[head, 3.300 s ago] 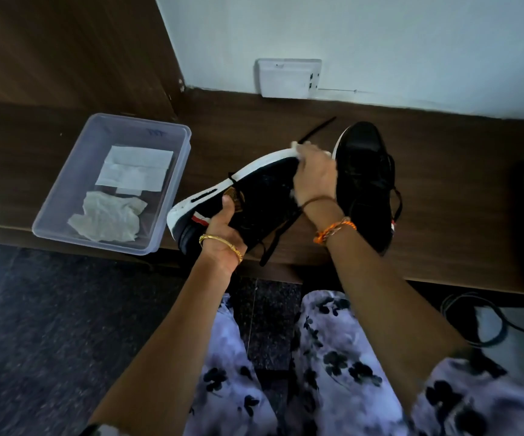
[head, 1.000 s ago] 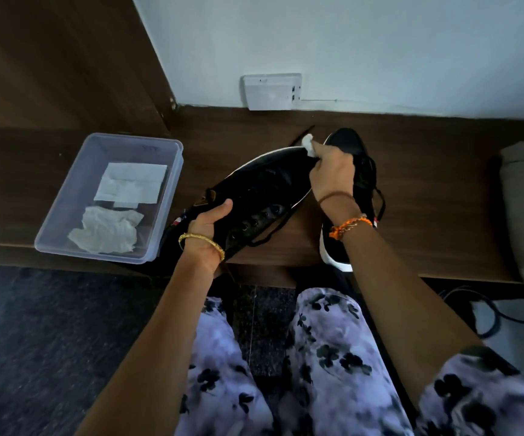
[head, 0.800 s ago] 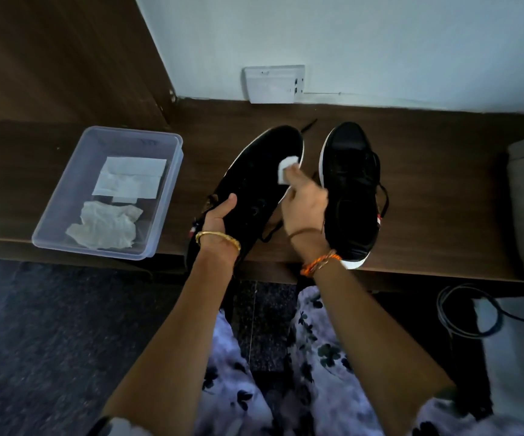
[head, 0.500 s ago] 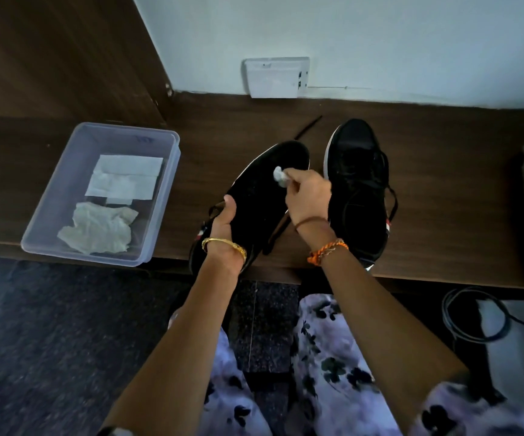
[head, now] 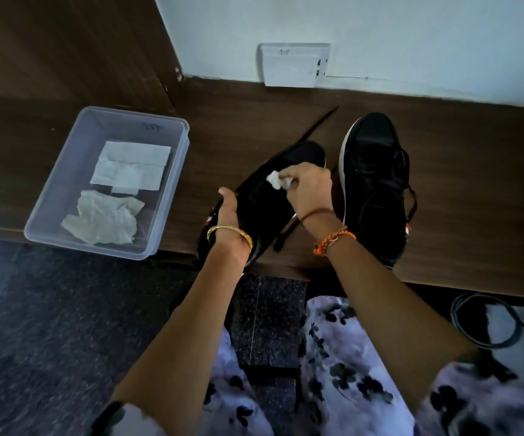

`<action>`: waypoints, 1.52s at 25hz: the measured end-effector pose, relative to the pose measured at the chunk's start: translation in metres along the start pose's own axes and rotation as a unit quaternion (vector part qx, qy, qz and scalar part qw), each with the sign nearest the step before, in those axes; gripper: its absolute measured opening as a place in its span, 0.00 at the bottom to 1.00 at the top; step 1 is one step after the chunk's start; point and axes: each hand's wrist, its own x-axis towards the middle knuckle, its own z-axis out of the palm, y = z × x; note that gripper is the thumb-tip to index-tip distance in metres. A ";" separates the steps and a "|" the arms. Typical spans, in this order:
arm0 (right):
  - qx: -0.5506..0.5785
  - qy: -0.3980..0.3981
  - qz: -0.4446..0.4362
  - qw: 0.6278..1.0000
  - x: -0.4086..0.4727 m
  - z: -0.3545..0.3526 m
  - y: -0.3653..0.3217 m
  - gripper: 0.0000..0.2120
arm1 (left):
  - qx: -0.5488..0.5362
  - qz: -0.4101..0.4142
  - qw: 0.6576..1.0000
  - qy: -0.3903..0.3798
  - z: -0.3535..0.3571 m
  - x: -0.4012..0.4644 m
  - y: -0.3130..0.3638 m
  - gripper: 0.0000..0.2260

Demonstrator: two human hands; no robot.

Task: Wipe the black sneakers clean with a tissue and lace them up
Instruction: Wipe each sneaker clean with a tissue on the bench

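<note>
My left hand grips the heel end of a black sneaker, which lies tilted over the front edge of the wooden ledge, toe pointing away. My right hand pinches a small crumpled white tissue and presses it on the sneaker's upper near the middle. A loose black lace hangs from this shoe under my right wrist. The second black sneaker, with a white sole edge and its laces in, stands upright on the ledge just right of my right hand.
A clear plastic tub at the left of the ledge holds flat tissues and a crumpled used one. A white wall socket sits behind. A black cable loops on the floor at the right. My knees are below.
The held sneaker has been turned from sole-facing to upper-facing. My right hand has drawn the tissue back from the toe rim to the middle of the upper.
</note>
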 end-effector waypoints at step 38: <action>0.208 0.144 -0.021 0.967 -0.077 0.029 -0.017 0.13 | 0.602 0.208 0.766 0.086 -0.016 -0.034 0.003 0.19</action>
